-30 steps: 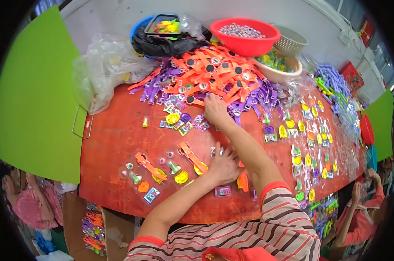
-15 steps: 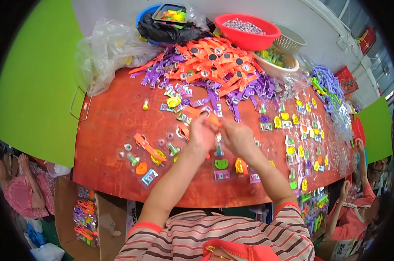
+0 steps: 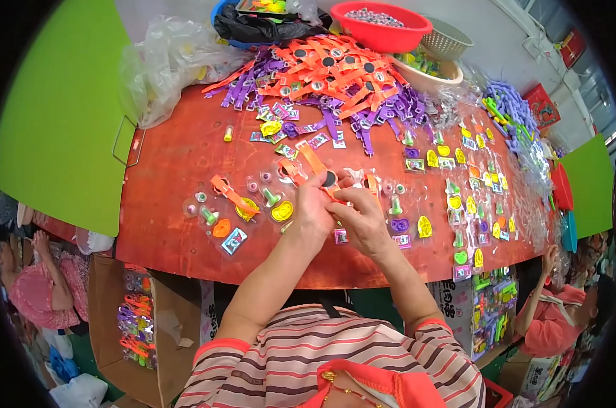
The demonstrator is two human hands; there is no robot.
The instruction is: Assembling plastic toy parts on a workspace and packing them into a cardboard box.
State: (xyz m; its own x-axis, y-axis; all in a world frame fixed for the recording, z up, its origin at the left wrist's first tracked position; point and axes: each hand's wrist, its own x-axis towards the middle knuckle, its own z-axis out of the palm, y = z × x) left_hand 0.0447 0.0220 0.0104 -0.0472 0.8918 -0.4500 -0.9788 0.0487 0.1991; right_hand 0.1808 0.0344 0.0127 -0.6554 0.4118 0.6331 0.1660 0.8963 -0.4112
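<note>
orange toy watch (image 3: 329,179), black disc on it, lifted clear of the table's near half and held between both hands. we see the left hand (image 3: 313,212) curled round the strap beside the disc, fingers closed in; the right hand (image 3: 364,221) has thumb and fingertips drawn together at the strap's lower end. whether anything is fastened there, we cannot tell; the fingers cover it.

we judge the step in hand to be working the strap at that lower end. the next move, as we read it, calls for a steady left hold and a fine right pinch, so the band does not twist.

surface: red-brown wooden tabletop (image 3: 179,238). a clear tray (image 3: 234,224) at left bears another orange watch and a blue packet (image 3: 234,241). farther back, orange watches (image 3: 349,68) heaped over purple straps (image 3: 376,119); behind, a red basin (image 3: 389,37) of small pieces, a grey colander (image 3: 447,41), a cream basin (image 3: 430,83). clear plastic bag (image 3: 165,75) to the left.

room: green panel (image 3: 56,122) at left, cardboard box (image 3: 179,319) below the table edge. we note co-workers either side, one in pink (image 3: 43,292), one in coral (image 3: 559,319).
</note>
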